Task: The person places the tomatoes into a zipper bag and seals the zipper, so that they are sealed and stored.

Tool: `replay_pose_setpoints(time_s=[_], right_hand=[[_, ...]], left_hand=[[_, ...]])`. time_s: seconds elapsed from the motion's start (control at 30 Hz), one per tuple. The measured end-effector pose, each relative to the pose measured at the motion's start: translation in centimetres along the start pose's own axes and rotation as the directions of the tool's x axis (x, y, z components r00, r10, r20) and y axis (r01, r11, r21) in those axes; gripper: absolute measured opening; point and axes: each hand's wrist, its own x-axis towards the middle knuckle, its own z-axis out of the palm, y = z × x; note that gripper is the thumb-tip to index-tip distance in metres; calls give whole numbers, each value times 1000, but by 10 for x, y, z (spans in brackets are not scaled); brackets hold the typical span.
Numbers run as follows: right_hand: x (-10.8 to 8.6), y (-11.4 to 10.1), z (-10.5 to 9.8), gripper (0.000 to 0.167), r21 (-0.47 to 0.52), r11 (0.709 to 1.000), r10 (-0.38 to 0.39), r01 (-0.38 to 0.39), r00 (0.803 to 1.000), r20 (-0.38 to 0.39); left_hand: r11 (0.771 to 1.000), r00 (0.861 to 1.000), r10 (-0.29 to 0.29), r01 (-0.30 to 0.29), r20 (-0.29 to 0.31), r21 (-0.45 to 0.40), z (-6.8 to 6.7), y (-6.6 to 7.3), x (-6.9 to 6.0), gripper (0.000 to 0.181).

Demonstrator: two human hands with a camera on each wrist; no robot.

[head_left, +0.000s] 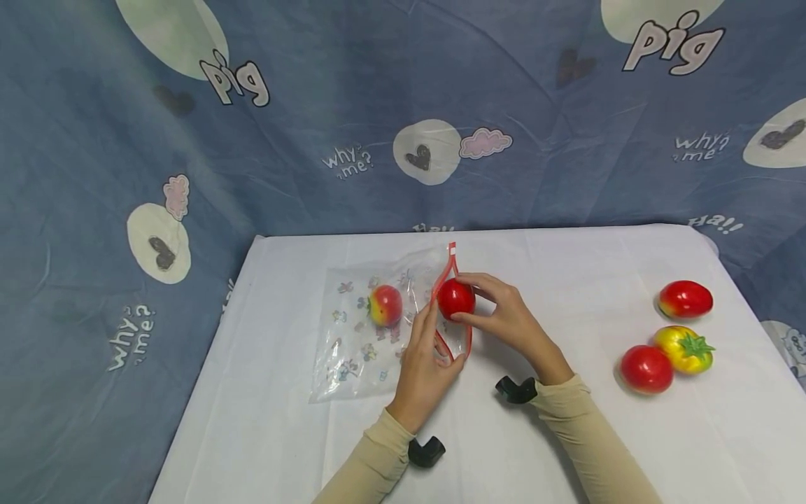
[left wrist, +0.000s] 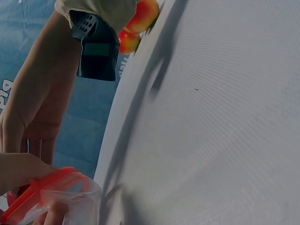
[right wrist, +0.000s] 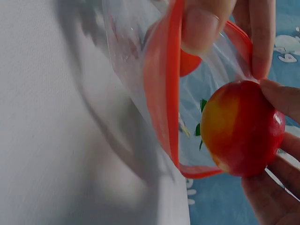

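Observation:
A clear plastic zip bag (head_left: 334,364) with a red zip edge lies on the table, its mouth parted towards the right. My left hand (head_left: 420,381) pinches the bag's edge, and that red rim (left wrist: 51,183) also shows low in the left wrist view. With thumb and fingers my right hand (head_left: 513,323) grips a round toy fruit (head_left: 456,299) at the mouth. In the right wrist view this fruit (right wrist: 243,129) is glossy red and yellow with green leaf tips facing the bag. Inside the bag sits another red-and-yellow toy fruit (head_left: 385,306).
On the right of the white table (head_left: 567,266) lie an oval red toy fruit (head_left: 685,299), a round red one (head_left: 646,369) and a yellow one (head_left: 683,348) with a green stem. A blue printed cloth (head_left: 352,84) hangs behind. Black devices (head_left: 426,451) are on both wrists.

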Motion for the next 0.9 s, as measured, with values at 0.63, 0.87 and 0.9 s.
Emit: replay_pose_setpoints(time_s=[0.63, 0.87, 0.9], right_hand=[[12, 8, 19, 61, -54, 998, -16, 19, 998, 66], [12, 7, 27, 55, -168, 986, -7, 25, 994, 108], [12, 7, 27, 54, -172, 985, -2, 23, 992, 123]], left_hand=[[1000, 1000, 22, -22, -7, 13, 1, 0, 0, 101], [1000, 1000, 18, -18, 1, 21, 1, 0, -1, 97], [1000, 1000, 19, -19, 1, 22, 1, -1, -1, 97]])
